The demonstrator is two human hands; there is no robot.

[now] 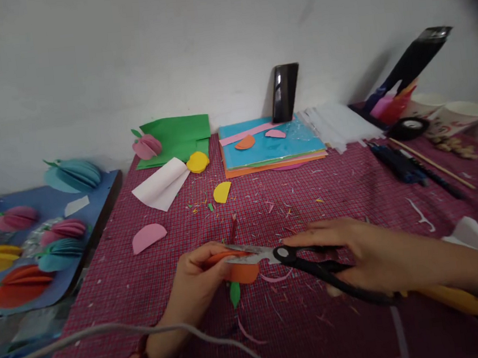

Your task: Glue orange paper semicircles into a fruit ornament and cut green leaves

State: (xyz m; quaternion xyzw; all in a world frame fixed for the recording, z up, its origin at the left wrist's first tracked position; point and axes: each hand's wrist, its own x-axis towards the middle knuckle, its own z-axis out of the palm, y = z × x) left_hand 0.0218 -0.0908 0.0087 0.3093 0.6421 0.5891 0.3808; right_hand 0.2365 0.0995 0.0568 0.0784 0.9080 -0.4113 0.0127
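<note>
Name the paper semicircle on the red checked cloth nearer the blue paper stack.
The yellow paper semicircle, near the blue paper stack; the pink paper semicircle on the checked cloth lies farther off, leftward.

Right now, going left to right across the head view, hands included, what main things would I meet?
Upper light-blue paper fruit, large pink half-circle, left hand, orange paper piece, right hand, black roll, nearer paper cup. The scissors are left out: they reach from the orange piece into the right hand.
</note>
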